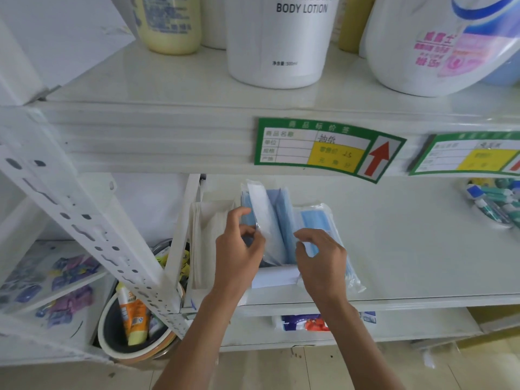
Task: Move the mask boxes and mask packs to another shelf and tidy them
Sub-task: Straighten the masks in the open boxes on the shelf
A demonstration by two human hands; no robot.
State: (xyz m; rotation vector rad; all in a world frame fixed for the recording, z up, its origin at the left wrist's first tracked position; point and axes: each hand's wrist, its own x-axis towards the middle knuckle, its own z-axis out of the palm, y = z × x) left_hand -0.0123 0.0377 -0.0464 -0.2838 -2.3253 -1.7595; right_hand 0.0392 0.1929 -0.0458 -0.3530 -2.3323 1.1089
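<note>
- Head view: a white mask box [277, 277] sits near the front edge of the lower shelf [408, 249], with blue mask packs [277, 220] standing upright in it.
- Left hand [239, 249] pinches the clear wrapper of 1 upright pack; right hand [320, 260] hovers with fingers loosely curled, holding nothing I can make out.
- Another blue pack [323, 218] lies flat just right of the box; white packs [208, 229] lie on its left.
- Shelf surface to the right is bare up to the toothbrushes [495, 201].
- Lower down, a basin [118, 327] holds tubes.
- Box bottom is hidden by both hands.
</note>
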